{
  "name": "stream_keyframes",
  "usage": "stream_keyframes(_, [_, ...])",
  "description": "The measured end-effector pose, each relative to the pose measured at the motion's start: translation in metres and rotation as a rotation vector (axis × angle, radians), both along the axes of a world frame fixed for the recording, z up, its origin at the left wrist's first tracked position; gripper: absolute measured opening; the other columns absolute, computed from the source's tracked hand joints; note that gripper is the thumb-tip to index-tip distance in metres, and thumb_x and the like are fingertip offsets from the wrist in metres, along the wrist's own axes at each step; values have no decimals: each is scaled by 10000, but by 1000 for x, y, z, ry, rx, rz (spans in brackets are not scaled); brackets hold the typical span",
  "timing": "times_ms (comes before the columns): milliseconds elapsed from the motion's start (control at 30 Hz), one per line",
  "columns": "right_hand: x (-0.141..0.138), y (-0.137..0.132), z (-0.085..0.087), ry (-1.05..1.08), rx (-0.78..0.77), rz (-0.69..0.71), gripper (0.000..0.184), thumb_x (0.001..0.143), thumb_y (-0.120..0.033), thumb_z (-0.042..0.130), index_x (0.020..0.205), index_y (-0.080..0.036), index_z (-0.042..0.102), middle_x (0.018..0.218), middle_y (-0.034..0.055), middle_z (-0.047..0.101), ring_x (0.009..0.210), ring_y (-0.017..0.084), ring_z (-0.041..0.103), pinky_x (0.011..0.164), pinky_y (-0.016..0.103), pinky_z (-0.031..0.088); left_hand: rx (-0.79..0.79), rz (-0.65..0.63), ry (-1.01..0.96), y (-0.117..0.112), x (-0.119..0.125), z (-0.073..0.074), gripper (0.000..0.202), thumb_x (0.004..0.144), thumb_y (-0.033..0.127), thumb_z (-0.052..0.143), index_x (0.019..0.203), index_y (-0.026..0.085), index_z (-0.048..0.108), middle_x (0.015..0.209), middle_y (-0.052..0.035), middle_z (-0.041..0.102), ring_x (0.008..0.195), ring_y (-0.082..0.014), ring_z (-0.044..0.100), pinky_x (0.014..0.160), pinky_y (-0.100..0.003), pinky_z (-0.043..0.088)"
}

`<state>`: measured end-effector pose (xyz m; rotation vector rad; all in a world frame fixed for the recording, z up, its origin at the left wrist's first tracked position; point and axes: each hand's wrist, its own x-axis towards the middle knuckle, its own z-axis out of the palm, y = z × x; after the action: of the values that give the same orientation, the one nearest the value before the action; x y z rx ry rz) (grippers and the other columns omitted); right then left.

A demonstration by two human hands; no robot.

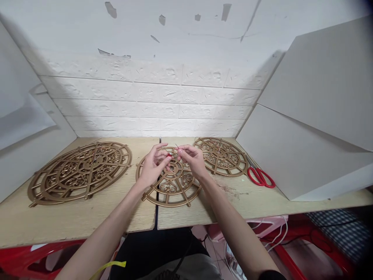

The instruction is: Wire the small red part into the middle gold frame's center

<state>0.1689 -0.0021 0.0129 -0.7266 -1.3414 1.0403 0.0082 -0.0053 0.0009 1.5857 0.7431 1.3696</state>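
Observation:
My left hand (150, 165) pinches a small red piece (169, 155) between thumb and fingers; its exact kind is too small to make out. Close beside it, my right hand (192, 158) has thumb and forefinger closed on a thin dark wire (176, 146), whose tip sticks up. Both hands hover over the middle of a round gold openwork panel (168, 187) with rings, spokes and scrollwork. A thin light-coloured strand (171, 171) shows near its hub. The hands hide the panel's upper part.
Stacked gold panels (87, 190) lie on the left, with more panels (215, 171) at the right. Red-handled scissors (260, 177) rest beside a white board (314, 163). A dark gap (156, 217) splits the wooden tabletop (128, 217). Behind stands a white brick-patterned wall (169, 93).

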Motion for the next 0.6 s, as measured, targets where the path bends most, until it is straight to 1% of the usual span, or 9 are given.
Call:
stream_keyframes(133, [-1, 0, -3, -116, 50, -53, 268, 700, -429, 707, 788, -176, 704, 729, 32, 666, 574, 117, 535, 541, 251, 436, 17, 24, 31, -1, 0, 0, 453, 766, 279, 651, 1180, 216, 480, 850, -18, 642, 672, -118, 645, 676, -268, 551])
stream_keyframes(233, [-1, 0, -5, -214, 102, -84, 267, 718, -418, 696, 818, -172, 724, 659, 27, 635, 569, 125, 513, 537, 255, 411, 16, 38, 24, -1, 0, 0, 468, 752, 278, 665, 1177, 214, 481, 874, -28, 661, 715, -130, 663, 723, -285, 550])
stream_keyframes(333, [-1, 0, -6, -252, 133, -97, 253, 734, -388, 688, 846, -166, 736, 583, 10, 573, 523, 109, 443, 513, 250, 358, 10, 27, 18, -2, 0, 1, 486, 743, 276, 675, 1183, 218, 478, 857, -18, 659, 689, -126, 668, 711, -279, 551])
stream_keyframes(467, [0, -2, -4, -259, 129, -105, 244, 738, -378, 683, 840, -163, 738, 525, -13, 486, 493, 92, 357, 480, 237, 278, -3, 17, 19, -3, 0, 2, 460, 740, 266, 677, 1157, 210, 493, 815, -3, 644, 666, -130, 672, 670, -261, 551])
stream_keyframes(600, [0, -2, -4, -256, 122, -118, 252, 725, -388, 684, 796, -151, 731, 492, -31, 417, 482, 82, 311, 473, 234, 245, 5, 17, 12, -4, 1, 3, 412, 744, 282, 673, 1112, 198, 509, 815, -13, 645, 657, -136, 674, 630, -249, 548])
